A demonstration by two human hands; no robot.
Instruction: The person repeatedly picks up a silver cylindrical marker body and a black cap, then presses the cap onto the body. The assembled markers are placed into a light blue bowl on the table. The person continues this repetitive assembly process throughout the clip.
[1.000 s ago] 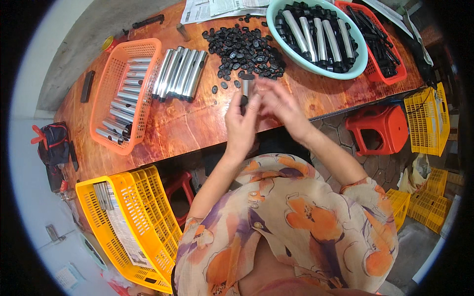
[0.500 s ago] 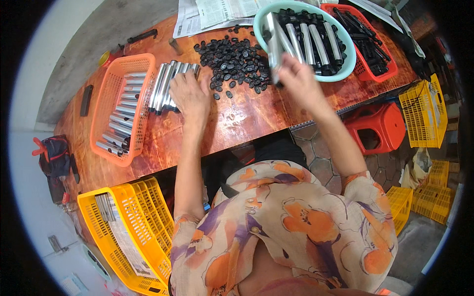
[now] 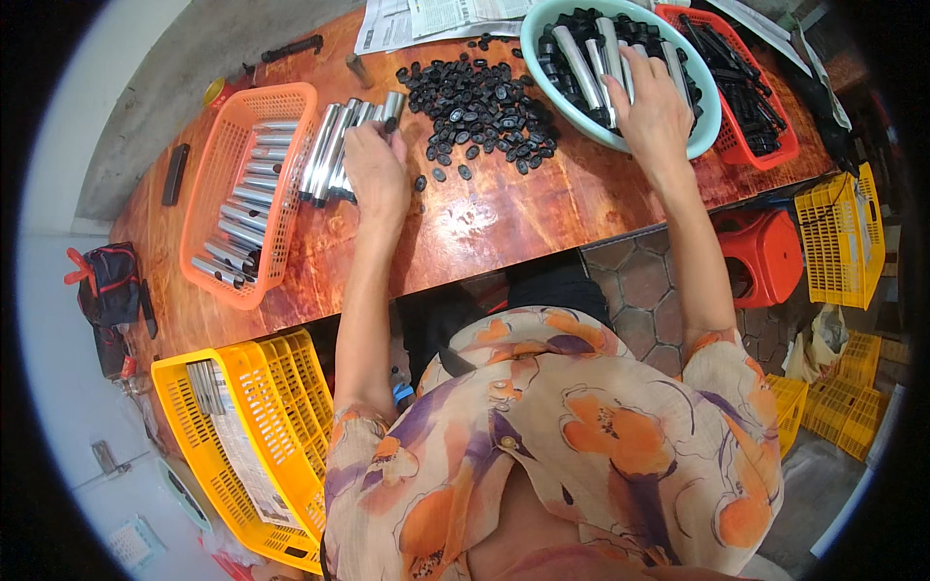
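My left hand (image 3: 379, 172) is curled over the right end of a row of silver tubes (image 3: 325, 155) with black ends, its thumb and fingers around one tube (image 3: 393, 107). At the pale green basin (image 3: 539, 66), my right hand (image 3: 659, 121) has its thumb and fingers about a silver tube (image 3: 607, 44) that lies among others and black fittings. The palm hides the lower part of that tube. Between the hands spreads a pile of small black oval caps (image 3: 475, 111) on the table.
An orange basket (image 3: 308, 116) of silver tubes stands left of the row. Right of the basin is a red basket (image 3: 790, 145) with black parts. Newspapers (image 3: 387, 34) lie at the back. A yellow crate (image 3: 257, 373) and a red stool (image 3: 775, 257) stand below the table edge.
My right hand has moved right and up, bringing the silver tube over into the basin. My left hand has curled in at the right end of the row. The whole view has shifted slightly.
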